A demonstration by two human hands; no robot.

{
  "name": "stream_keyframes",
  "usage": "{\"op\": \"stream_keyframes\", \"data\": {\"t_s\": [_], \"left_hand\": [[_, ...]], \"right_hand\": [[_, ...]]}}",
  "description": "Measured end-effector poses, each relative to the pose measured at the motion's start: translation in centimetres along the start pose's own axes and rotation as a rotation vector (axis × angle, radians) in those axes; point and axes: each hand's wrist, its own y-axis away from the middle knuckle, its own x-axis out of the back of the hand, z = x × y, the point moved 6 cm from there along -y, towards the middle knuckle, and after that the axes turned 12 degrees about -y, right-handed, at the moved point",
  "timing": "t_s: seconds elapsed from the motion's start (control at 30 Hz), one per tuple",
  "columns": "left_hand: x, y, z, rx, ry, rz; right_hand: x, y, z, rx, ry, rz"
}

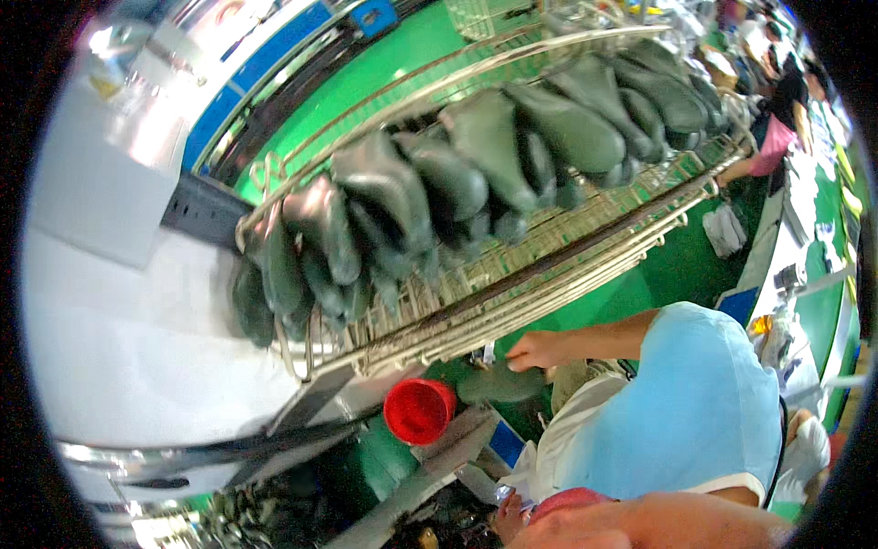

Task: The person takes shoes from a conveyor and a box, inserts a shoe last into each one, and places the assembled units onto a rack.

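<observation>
1. Nearest: L arm (pixel 663 522) runs along the bottom edge, v. close to the cam; its fingers are blurred/cut off, so can't tell if wide, narrow or holding.
2. Lt-blue shirt (pixel 681 412) fills the lower R area, just above that arm.
3. R hand (pixel 535 351) reaches out to the pic's L; fingers curled in, narrow gap at most, apparently gripping the near end of a grey-green boot (pixel 498 385). Blur hides exact finger placement.
4. That boot sits right under & L of the R fingers, approx. sideways, most of it sticking out past them.
5. Red bucket (pixel 418 412) is just L of the boot, open top showing.
6. Beyond: long wire rack (pixel 512 284), set diagonally, w/ a row of dk green boots (pixel 494 146) along it, well apart from the R hand.
7. Far side: green floor (pixel 366 105) past the rack; ppl (pixel 786 105) at upper R.
</observation>
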Motion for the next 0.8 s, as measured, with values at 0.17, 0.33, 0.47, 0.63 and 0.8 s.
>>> {"op": "stream_keyframes", "data": {"t_s": [0.17,0.33,0.47,0.63,0.8], "left_hand": [[0.1,-3.0,4.3,-0.089,-0.078,-0.063],[-0.7,-3.5,5.5,-0.122,-0.091,-0.093],[-1.0,-3.6,5.5,-0.146,-0.087,-0.102],[-1.5,-2.9,4.0,-0.127,-0.039,-0.084],[-1.9,-1.8,2.1,-0.106,0.025,-0.027]], "right_hand": [[3.6,16.1,-6.4,0.315,-0.059,-0.085],[10.3,31.7,-12.5,0.793,0.078,0.433],[17.5,41.0,-15.8,1.114,0.037,0.947],[22.6,44.8,-25.0,1.206,0.015,0.93],[32.0,43.3,-31.5,1.032,0.02,1.205]]}}
